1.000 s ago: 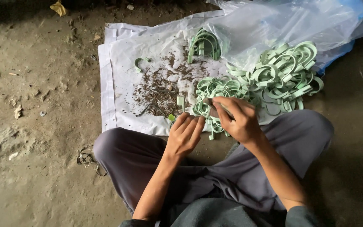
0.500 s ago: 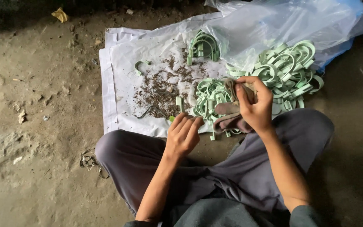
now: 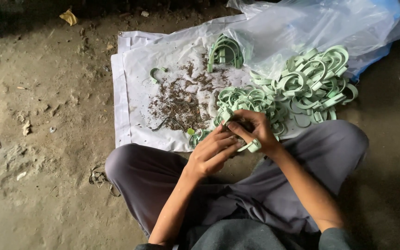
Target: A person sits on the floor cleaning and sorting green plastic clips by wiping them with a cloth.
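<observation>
I sit cross-legged on the ground in grey trousers. My right hand [image 3: 255,129] grips a pale green plastic ring clip [image 3: 251,146] just above my lap. My left hand [image 3: 213,150] closes its fingers against the same clip from the left. Right behind my hands lies a heap of pale green clips [image 3: 248,102] on a white sheet [image 3: 135,92]. A larger pile of the same clips [image 3: 313,83] spreads to the right.
A patch of dark brown shavings [image 3: 179,102] covers the sheet's middle. A small bundle of clips [image 3: 225,52] and a single clip [image 3: 154,74] lie farther back. A clear plastic bag [image 3: 302,28] lies at the back right. Dirt floor with scraps surrounds the sheet.
My right hand reached back to the heap of clips, then came forward to my lap holding one. My left hand has closed onto that clip.
</observation>
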